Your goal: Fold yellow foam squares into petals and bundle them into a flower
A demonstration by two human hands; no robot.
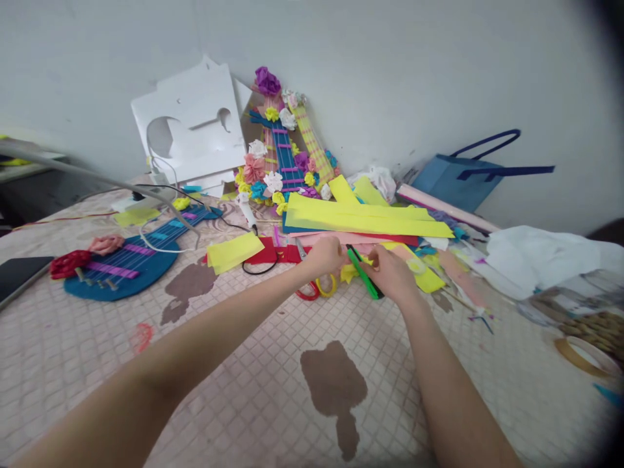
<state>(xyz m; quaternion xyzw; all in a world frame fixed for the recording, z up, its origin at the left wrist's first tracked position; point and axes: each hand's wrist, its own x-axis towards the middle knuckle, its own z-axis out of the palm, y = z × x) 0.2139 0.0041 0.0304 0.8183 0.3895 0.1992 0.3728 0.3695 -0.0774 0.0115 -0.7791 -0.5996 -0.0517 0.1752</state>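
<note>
My left hand reaches to the pile of coloured paper, fingers curled on a small piece that I cannot make out. My right hand is closed round a green stick-like tool that slants between both hands. Just beside it lies crumpled yellow paper. Scissors with a red and a yellow handle lie under my left wrist. Long yellow paper strips lie just beyond the hands.
A blue paper guitar with roses lies at the left. A flower-covered paper guitar leans on the wall by white cardboard. A blue bag, white plastic and a tape roll are at the right.
</note>
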